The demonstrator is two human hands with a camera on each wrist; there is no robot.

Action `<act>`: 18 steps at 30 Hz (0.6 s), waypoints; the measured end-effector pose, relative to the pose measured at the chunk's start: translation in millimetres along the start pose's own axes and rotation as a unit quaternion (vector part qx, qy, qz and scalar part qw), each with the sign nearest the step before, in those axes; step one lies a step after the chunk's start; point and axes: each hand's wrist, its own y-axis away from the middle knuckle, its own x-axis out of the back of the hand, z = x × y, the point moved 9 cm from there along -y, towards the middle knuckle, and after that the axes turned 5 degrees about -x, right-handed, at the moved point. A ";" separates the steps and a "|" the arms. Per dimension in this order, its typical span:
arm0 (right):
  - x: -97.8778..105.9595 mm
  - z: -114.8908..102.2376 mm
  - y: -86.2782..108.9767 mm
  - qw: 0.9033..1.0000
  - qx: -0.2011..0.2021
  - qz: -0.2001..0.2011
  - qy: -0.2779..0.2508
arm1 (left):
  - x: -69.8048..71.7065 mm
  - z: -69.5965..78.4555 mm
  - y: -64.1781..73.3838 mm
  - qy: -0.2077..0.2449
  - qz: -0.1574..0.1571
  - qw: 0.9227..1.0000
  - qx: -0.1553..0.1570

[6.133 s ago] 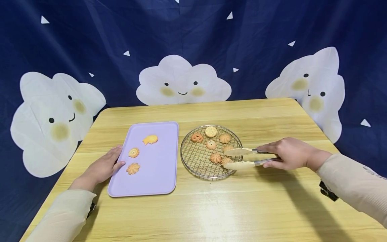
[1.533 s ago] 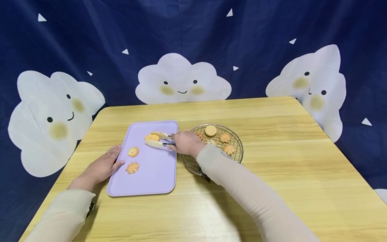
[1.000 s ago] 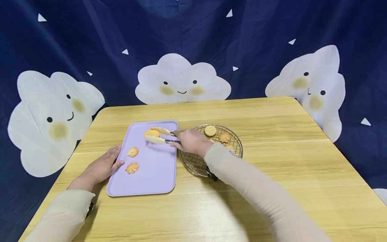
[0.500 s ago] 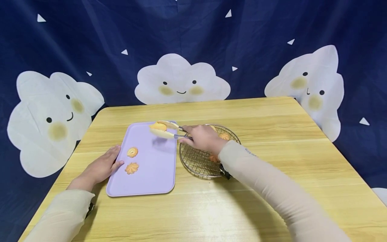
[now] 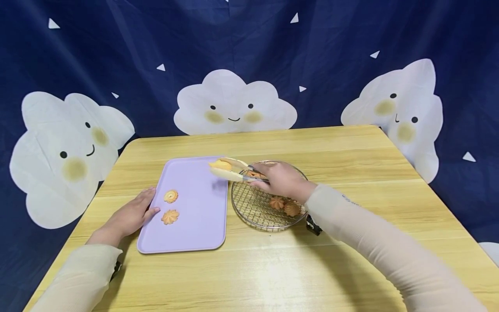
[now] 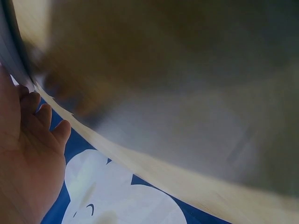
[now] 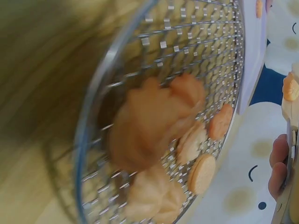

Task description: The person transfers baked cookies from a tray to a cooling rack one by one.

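Note:
My right hand [image 5: 282, 180] grips metal tongs with cream tips [image 5: 228, 174]. Between those tips is a yellow fish-shaped cookie [image 5: 221, 165], raised over the right edge of the lilac tray [image 5: 195, 229]; a shadow falls on the tray below it. In the right wrist view, the held cookie [image 7: 290, 87] shows at the far right, above my fingers [image 7: 278, 161]. My left hand [image 5: 130, 216] rests along the tray's left rim, fingers extended and thumb at the edge. A swirl cookie [image 5: 170, 196] and a flower-shaped cookie [image 5: 170, 216] lie on the tray.
A round wire rack [image 5: 249, 206] stands right of the tray, partly hidden by my right hand and sleeve. Several cookies lie on it, including a pretzel-shaped one [image 5: 254, 173] and a fluted one [image 5: 277, 203]. A dark blue cloth [image 5: 249, 43] hangs behind the wooden table [image 5: 249, 277].
The tongs moved from the rack to the tray, took the fish-shaped cookie and lifted it. Over the last second they carried it right towards the rack. My left hand stayed put.

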 end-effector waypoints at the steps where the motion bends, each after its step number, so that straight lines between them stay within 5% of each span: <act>1: 0.3 1.0 2.7 1.000 0.004 0.001 -0.004 | -0.1 0.1 0.1 0.001 0.000 1.000 0.000; 18: 4.8 23.2 30.9 1.000 -0.010 -0.004 -0.026 | -0.5 -0.4 0.2 0.008 -0.007 1.000 0.006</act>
